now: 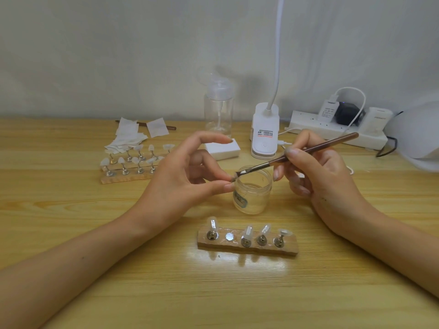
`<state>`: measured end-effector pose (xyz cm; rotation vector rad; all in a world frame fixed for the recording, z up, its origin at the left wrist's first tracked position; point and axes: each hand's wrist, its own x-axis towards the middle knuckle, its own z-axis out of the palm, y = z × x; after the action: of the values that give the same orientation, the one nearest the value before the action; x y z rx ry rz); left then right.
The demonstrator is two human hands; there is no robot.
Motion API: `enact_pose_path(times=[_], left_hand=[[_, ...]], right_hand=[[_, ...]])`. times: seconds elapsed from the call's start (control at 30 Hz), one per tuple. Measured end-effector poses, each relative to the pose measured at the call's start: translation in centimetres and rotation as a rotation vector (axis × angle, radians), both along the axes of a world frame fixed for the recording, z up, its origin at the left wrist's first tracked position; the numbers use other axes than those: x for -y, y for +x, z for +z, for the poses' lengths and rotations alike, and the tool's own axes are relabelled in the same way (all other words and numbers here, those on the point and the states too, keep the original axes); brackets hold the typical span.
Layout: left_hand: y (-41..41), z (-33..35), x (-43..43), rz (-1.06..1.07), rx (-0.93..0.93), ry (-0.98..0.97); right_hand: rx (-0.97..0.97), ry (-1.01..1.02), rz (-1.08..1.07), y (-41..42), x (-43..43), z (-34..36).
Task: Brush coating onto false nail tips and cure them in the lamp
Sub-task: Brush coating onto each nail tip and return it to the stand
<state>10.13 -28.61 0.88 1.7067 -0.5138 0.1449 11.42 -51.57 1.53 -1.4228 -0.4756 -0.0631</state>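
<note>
My left hand (190, 172) pinches a small nail tip (233, 179) between thumb and fingertip, just over the rim of a clear open jar (253, 193). My right hand (316, 169) grips a brown-handled brush (297, 153), and its bristles touch the held tip. In front of me lies a wooden block (247, 245) with several nail tips standing on metal holders; its second spot from the left shows a bare metal disc (230, 236). The white curing lamp (418, 138) sits at the far right edge, partly cut off.
Two more wooden blocks (128, 176) with nail tips stand at the back left beside a pile of white wipes (128, 136). Behind the jar are a clear pump bottle (218, 110), a white block (223, 149), a clip lamp base (264, 131) and a power strip (332, 129).
</note>
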Motion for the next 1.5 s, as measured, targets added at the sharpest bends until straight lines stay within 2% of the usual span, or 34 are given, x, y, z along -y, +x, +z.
enact_pose_path(times=[0.1, 0.27, 0.43, 0.63, 0.8, 0.93, 1.23, 1.37, 1.5], left_hand=[[0.00, -0.01, 0.01, -0.003, -0.005, -0.004], [-0.06, 0.07, 0.03, -0.001, -0.008, -0.009], [-0.03, 0.08, 0.04, -0.005, -0.016, -0.020], [-0.09, 0.09, 0.01, -0.009, -0.011, -0.020], [-0.11, 0.12, 0.05, -0.010, -0.010, -0.024], [-0.12, 0.09, 0.02, -0.014, -0.013, -0.031], [-0.07, 0.11, 0.06, -0.024, -0.007, -0.031], [-0.08, 0.08, -0.02, -0.027, -0.011, -0.037], [-0.04, 0.10, 0.00, -0.030, -0.010, -0.039]], right_hand=[[-0.021, 0.000, -0.065, 0.08, 0.10, -0.02], [0.026, 0.005, 0.010, -0.12, 0.06, 0.12], [-0.007, -0.014, -0.071, -0.02, 0.09, 0.03], [0.053, -0.011, -0.012, -0.23, 0.00, 0.12], [0.029, -0.036, -0.091, -0.14, 0.09, -0.01], [0.069, 0.015, -0.053, -0.24, 0.11, 0.16], [0.031, -0.038, -0.071, -0.19, 0.09, 0.00], [0.079, 0.015, -0.062, -0.17, 0.14, 0.16], [0.093, -0.019, -0.034, -0.23, 0.04, 0.00]])
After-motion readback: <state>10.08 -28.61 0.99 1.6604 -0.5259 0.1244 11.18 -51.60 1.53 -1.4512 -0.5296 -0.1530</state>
